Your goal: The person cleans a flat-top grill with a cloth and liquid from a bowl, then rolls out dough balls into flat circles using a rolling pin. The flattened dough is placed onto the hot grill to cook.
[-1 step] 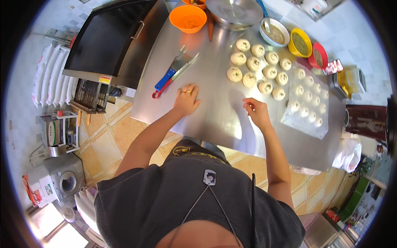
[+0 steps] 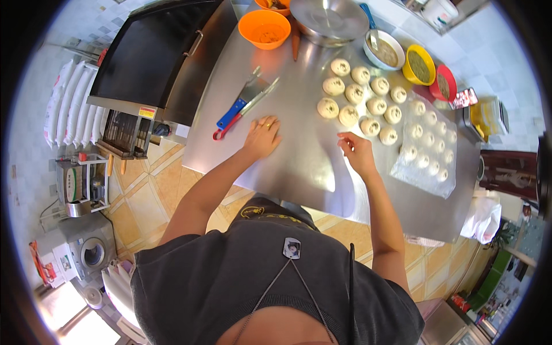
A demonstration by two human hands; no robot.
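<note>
My left hand (image 2: pixel 263 137), a ring on one finger, lies flat on the steel table (image 2: pixel 299 152) with nothing in it. Just beyond it rest a blue-handled scraper (image 2: pixel 236 106) and red-handled tongs (image 2: pixel 240 115), side by side. My right hand (image 2: pixel 357 152) hovers at the table's near side, fingers loosely curled and no object visible in them. Beyond it several round filled dough buns (image 2: pixel 376 106) sit in loose rows, dark filling showing on top. More buns (image 2: pixel 428 139) lie under a clear plastic sheet (image 2: pixel 425 175) to the right.
Along the back stand an orange bowl (image 2: pixel 264 29), a wide metal basin (image 2: pixel 329 20), a white bowl (image 2: pixel 384 50) with a blue-handled utensil, a yellow bowl (image 2: pixel 418 65) and a red bowl (image 2: pixel 443 83). A phone (image 2: pixel 463 98) leans at the right. A dark oven (image 2: pixel 152 54) adjoins the left.
The view has shifted very slightly, so the table things appear a little lower and further right. Both hands keep their poses.
</note>
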